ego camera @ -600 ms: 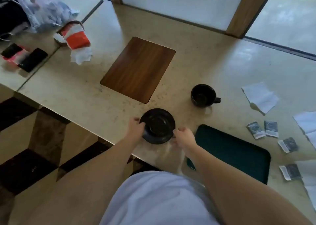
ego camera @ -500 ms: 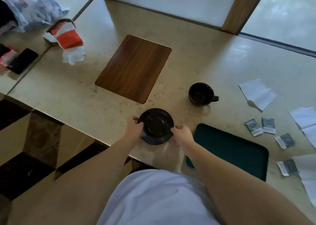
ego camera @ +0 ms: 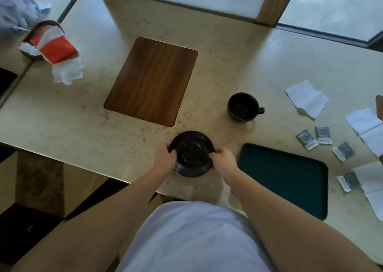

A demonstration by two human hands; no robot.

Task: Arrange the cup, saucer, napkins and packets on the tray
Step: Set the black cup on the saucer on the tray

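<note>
A black saucer (ego camera: 191, 153) sits near the table's front edge. My left hand (ego camera: 165, 156) grips its left rim and my right hand (ego camera: 223, 160) grips its right rim. A black cup (ego camera: 243, 106) stands upright behind and to the right, handle pointing right. The dark green tray (ego camera: 286, 178) lies to the right of the saucer with nothing on it. Several dark packets (ego camera: 323, 135) and white napkins (ego camera: 306, 98) are scattered at the right of the table.
A wooden panel (ego camera: 152, 80) is set into the beige tabletop (ego camera: 83, 116) behind the saucer. An orange and white napkin pack (ego camera: 57, 52) and a plastic bag (ego camera: 18, 10) lie at the far left. The table edge runs just below my hands.
Both hands have closed in over the saucer's rim, fingers now curled onto it. The saucer's near side looks slightly raised. The view has shifted a little.
</note>
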